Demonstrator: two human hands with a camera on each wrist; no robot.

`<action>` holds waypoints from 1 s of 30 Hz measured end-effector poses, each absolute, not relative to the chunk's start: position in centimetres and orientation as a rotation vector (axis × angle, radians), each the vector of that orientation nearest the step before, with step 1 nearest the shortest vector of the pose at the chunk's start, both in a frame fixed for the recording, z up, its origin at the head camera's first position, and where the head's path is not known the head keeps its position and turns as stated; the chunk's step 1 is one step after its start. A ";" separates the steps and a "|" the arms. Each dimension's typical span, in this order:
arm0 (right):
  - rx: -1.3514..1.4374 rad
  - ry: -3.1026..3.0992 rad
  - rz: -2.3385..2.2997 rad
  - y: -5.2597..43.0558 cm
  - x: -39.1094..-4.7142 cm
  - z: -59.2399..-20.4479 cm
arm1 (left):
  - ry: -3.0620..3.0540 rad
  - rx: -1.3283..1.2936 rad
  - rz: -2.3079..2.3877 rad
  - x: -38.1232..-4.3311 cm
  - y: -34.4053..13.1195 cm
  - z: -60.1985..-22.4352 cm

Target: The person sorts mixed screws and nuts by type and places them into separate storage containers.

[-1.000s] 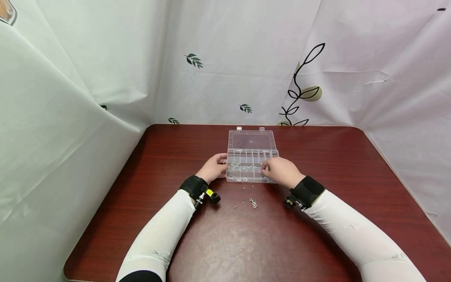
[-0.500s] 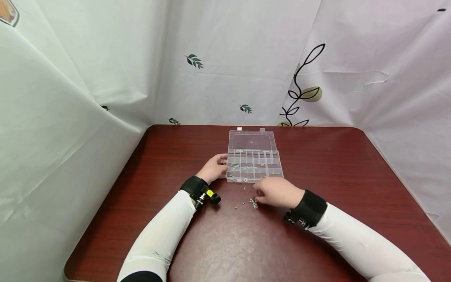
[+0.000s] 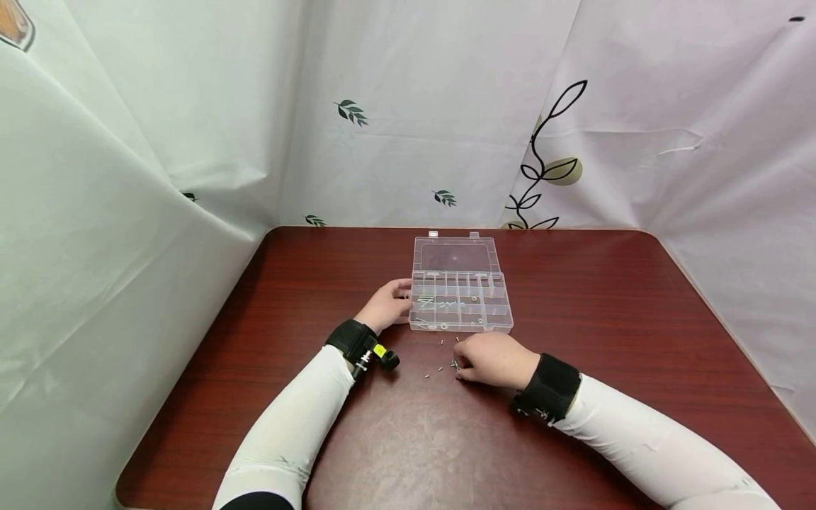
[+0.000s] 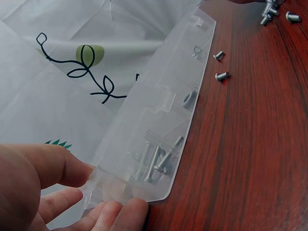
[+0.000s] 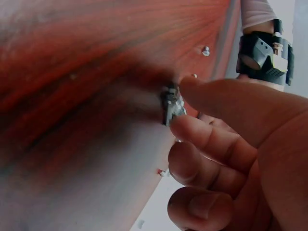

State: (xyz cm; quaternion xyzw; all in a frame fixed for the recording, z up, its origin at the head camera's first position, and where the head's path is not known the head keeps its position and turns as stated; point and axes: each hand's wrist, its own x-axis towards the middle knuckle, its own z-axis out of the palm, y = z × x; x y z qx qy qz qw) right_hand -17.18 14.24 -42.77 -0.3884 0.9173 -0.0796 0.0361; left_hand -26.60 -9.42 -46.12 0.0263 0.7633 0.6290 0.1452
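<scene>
A clear plastic compartment box stands with its lid raised behind it. At its left end is my left hand, thumb against the upper edge and fingers around the lower corner. Through the wall in the left wrist view, long screws and a washer show. In front of the box, my right hand is down at a small pile of screws. Thumb and index fingertips stand apart at either side of the pile, with the other fingers curled.
Short loose screws lie scattered on the red-brown wooden table in front of the box. A white patterned cloth hangs behind the table and along both sides.
My right hand has come out of the box's right compartments and moved down to the screw pile on the table. The left hand stays at the box's left end.
</scene>
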 end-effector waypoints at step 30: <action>-1.161 2.894 -0.241 13.4 -17.2 -43.5 | 2.171 0.123 1.763 -25.0 -9.4 -43.3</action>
